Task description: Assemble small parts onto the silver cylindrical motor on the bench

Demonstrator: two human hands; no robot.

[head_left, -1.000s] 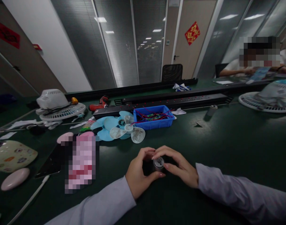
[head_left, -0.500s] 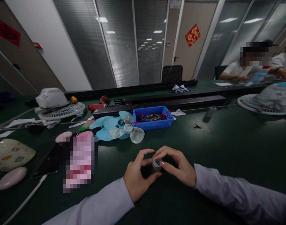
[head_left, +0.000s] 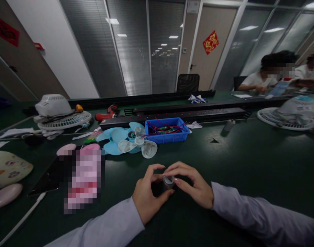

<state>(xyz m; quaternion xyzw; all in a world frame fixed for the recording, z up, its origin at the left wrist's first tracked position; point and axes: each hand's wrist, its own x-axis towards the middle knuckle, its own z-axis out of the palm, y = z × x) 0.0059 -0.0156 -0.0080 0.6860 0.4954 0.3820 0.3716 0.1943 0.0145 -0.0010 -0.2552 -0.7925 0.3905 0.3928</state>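
Observation:
A small grey cylindrical motor (head_left: 168,184) stands upright on the dark green table, its round end face up. My left hand (head_left: 148,195) is closed around it, thumb at the near side and fingers at the far side. From the right, my right hand (head_left: 191,183) curves over the motor's top, with thumb and fingertips gripping at its upper rim. A dark spot shows on the end face between the fingertips; whether a small part is there I cannot tell.
Beyond my hands lie blue and clear fan blades (head_left: 137,141) and a blue bin (head_left: 168,133) of wires and circuit boards. Another metal cylinder (head_left: 229,125) stands farther right. Fan housings (head_left: 55,109) sit at both sides. A phone (head_left: 47,176) lies left. Two people sit at far right.
Both hands and the motor appear slightly farther left, as the view has shifted a little. The right fingers now lie lower over the motor's top, covering more of its end face.

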